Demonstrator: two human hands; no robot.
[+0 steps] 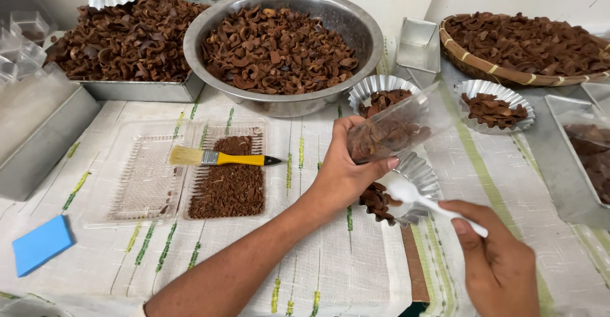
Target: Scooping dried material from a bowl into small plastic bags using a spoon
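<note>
**Over the fluted tin: a clear bag of brown husks**

Above the fluted tin (416, 186), the left hand (346, 171) grips a clear plastic bag (397, 126), tilted and part-filled with curled reddish-brown husk pieces. The right hand (499, 263) pinches a white plastic spoon (422, 199), its bowl inside the tin.

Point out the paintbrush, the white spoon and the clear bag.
paintbrush (236, 158), head view, on its yellow handle.
white spoon (406, 192), head view, on its bowl.
clear bag (394, 126), head view, on its filled middle.
</note>
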